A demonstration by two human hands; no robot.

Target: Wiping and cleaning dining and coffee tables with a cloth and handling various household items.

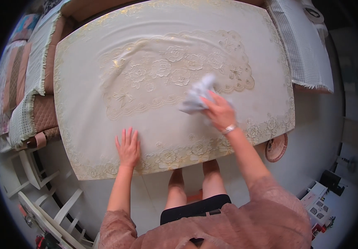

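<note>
A large table wears a cream tablecloth [83,83] with embossed flowers and gold trim. My left hand [128,148] rests flat on the cloth near the front edge, its fingers spread. Over the middle right of the table, my right hand [220,110] grips a crumpled whitish cloth [199,95], which is smeared by motion. Whether the cloth touches the tabletop cannot be told. A silvery band [229,129] circles my right wrist.
Sofas with pale fringed covers flank the table: a left one [27,95] and a right one [301,45]. A round pinkish basket [277,148] stands under the right front corner. White chairs [54,207] are at lower left, a white cabinet [318,207] at lower right.
</note>
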